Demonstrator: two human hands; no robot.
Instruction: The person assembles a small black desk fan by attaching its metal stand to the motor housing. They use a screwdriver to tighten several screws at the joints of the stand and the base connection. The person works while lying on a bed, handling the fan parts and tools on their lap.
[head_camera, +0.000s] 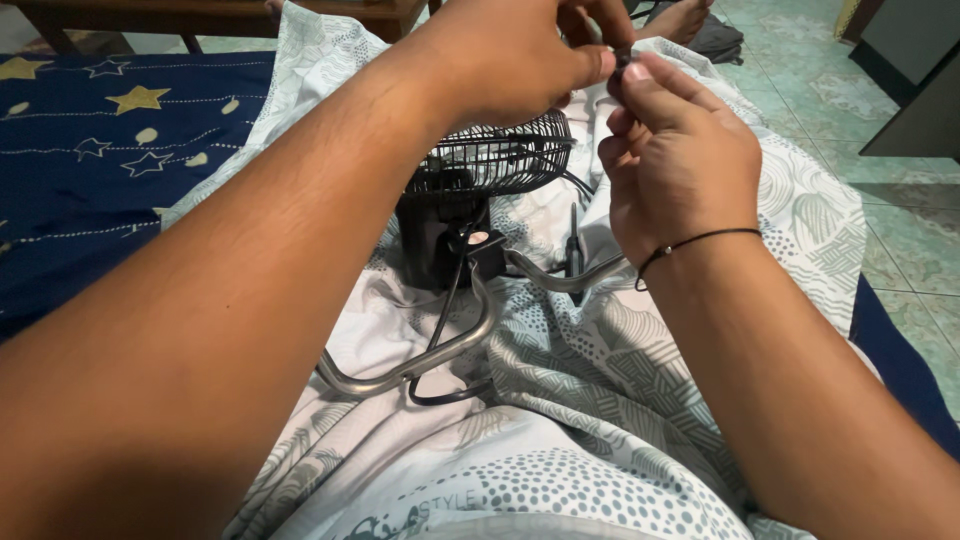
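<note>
Patterned bedsheet (600, 380) under black fan (480, 200): my left hand (500, 60) and right hand (680, 160) pinched one small dark part (622, 62) between meeting fingertips, directly above the fan.

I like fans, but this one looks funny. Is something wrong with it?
Yes. The small black fan lies tipped on a patterned sheet, its metal stand sticking out sideways, not standing. Both hands, left and right, pinch a tiny dark part above it.

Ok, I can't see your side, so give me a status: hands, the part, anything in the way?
Both hands pinching one small dark part: left hand, right hand. Small black fan lying on patterned sheet below. Nothing between the hands and the fan.
</note>
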